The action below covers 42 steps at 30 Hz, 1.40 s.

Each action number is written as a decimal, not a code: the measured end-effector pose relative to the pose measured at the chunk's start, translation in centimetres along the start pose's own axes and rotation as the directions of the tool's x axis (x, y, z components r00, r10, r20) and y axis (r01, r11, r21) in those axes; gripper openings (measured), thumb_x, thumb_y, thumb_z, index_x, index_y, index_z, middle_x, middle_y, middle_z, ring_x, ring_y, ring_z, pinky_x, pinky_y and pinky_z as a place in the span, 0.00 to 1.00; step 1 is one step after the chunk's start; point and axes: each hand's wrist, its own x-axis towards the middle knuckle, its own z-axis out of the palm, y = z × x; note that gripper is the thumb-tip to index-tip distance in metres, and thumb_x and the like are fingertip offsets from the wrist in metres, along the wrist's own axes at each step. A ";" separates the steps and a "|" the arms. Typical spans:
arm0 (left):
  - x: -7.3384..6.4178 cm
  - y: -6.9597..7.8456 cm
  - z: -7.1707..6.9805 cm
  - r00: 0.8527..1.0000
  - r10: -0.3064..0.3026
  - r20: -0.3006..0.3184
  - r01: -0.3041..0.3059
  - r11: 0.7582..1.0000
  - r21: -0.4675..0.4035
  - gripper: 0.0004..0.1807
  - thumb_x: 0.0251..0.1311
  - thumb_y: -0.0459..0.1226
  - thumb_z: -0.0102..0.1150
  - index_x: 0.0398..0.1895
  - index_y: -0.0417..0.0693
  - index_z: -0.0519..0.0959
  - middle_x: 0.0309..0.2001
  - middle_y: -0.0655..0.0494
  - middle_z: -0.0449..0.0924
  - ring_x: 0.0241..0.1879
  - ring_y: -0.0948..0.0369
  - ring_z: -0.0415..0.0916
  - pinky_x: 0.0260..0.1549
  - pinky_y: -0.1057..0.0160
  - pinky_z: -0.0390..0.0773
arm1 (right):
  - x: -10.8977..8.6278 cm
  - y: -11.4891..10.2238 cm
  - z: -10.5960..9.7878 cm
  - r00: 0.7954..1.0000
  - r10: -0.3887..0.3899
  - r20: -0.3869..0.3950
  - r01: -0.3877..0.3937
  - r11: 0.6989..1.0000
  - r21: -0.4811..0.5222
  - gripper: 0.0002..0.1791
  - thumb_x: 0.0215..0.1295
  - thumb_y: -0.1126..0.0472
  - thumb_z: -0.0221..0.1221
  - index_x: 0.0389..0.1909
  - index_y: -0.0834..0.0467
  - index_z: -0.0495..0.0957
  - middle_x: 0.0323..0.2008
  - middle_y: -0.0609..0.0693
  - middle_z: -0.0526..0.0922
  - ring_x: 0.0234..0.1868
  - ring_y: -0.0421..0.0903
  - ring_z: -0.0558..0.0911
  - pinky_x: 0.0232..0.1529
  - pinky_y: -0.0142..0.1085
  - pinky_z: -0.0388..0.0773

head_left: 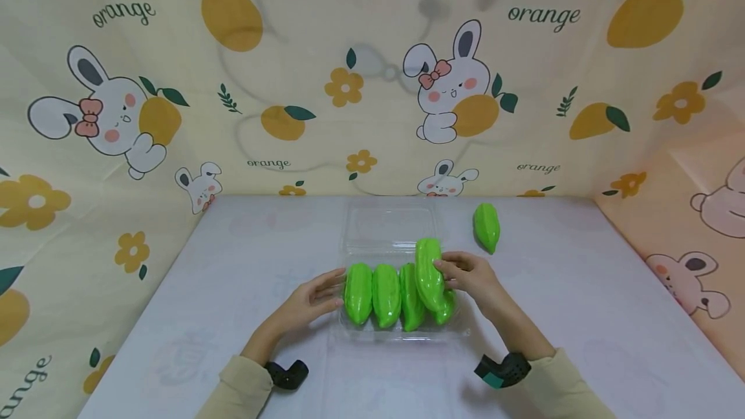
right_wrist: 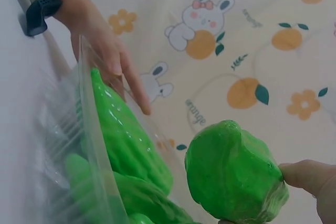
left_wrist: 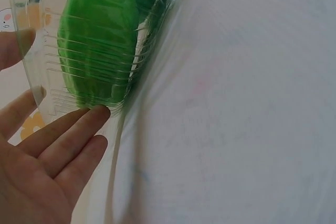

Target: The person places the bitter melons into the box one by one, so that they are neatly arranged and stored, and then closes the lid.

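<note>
A clear plastic clamshell box (head_left: pixel 401 336) lies opened on the table, with several glossy green ridged toy fruits (head_left: pixel 387 296) side by side in it. At its right end my right hand (head_left: pixel 474 280) pinches another green ridged toy fruit (head_left: pixel 429 273), held tilted above the rightmost one and partly covering it. In the right wrist view, the thumb presses the side of this held fruit (right_wrist: pixel 233 174). My left hand (head_left: pixel 308 302) is at the box's left end, fingers extended. Its fingertips (left_wrist: pixel 100 113) touch the clear wall below a green fruit (left_wrist: pixel 97 35) in the left wrist view.
One more green toy fruit (head_left: pixel 486 227) lies on the white table (head_left: pixel 262 231) behind my right hand. The box's clear lid (head_left: pixel 390 225) is folded back, away from me. A printed cloth (head_left: pixel 349 37) with rabbits and oranges hangs behind the table.
</note>
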 end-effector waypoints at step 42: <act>0.0 -0.5 0.0 1.000 -0.011 -0.019 0.011 1.000 -0.018 0.33 0.67 0.41 0.56 0.72 0.42 0.59 0.69 0.34 0.64 0.67 0.39 0.67 0.66 0.45 0.70 | 0.0 -0.7 4.3 0.995 -0.046 0.086 0.039 0.996 0.081 0.30 0.66 0.53 0.60 0.61 0.69 0.69 0.53 0.64 0.79 0.40 0.39 0.84 0.45 0.34 0.87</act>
